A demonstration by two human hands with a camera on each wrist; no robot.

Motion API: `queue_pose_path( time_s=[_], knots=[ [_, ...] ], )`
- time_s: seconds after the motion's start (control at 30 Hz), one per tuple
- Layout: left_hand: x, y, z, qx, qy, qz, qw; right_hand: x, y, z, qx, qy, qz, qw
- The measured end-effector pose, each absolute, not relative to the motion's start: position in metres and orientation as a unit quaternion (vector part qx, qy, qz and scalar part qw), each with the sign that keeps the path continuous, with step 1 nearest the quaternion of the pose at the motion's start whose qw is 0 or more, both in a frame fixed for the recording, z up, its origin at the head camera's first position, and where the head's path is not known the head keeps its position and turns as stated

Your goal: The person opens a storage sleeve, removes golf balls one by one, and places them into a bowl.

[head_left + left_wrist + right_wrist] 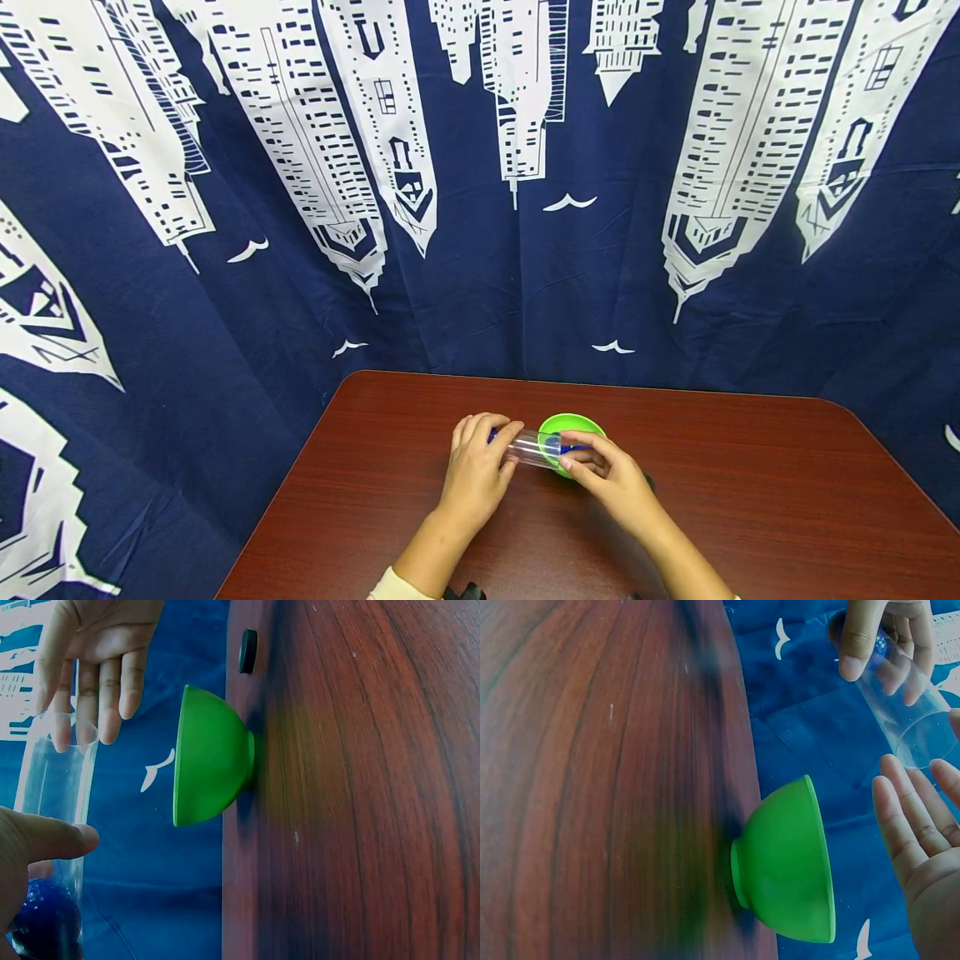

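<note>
A: Clear plastic cup [534, 448], tipped on its side above the table [750, 517]; the left hand [475, 471] curls round its closed end, where something dark blue [45, 922] sits inside, though I cannot tell what it is.

B: And the right hand [611, 475]?

A: At the cup's open mouth, fingers [97, 690] fairly straight and touching the rim rather than wrapped round it; in the right wrist view the palm lies flat and open just beside the rim.

B: Why sideways?

A: My guess is that the mouth is aimed over the green bowl [570, 433]; it stands upright on the table directly under that end, so whatever slides out would land in it.

B: Anything else?

A: A small black disc [247, 651] lies near the bowl; a blue skyline curtain [225, 208] hangs behind.
</note>
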State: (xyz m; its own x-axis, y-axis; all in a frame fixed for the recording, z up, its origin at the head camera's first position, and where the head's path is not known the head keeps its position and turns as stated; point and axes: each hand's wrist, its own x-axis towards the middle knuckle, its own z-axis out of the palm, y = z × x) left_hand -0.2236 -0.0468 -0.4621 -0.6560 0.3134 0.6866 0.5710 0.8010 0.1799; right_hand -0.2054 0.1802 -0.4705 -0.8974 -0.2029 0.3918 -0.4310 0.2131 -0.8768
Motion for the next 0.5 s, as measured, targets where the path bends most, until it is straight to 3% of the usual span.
queue_pose_path(
  time_s=[0.5],
  knots=[
    [-0.2230, -0.0485, -0.4625, -0.249, -0.889, -0.189, 0.334, -0.2058, 0.1765, -0.4782, 0.194, -0.760, 0.616, 0.076]
  ],
)
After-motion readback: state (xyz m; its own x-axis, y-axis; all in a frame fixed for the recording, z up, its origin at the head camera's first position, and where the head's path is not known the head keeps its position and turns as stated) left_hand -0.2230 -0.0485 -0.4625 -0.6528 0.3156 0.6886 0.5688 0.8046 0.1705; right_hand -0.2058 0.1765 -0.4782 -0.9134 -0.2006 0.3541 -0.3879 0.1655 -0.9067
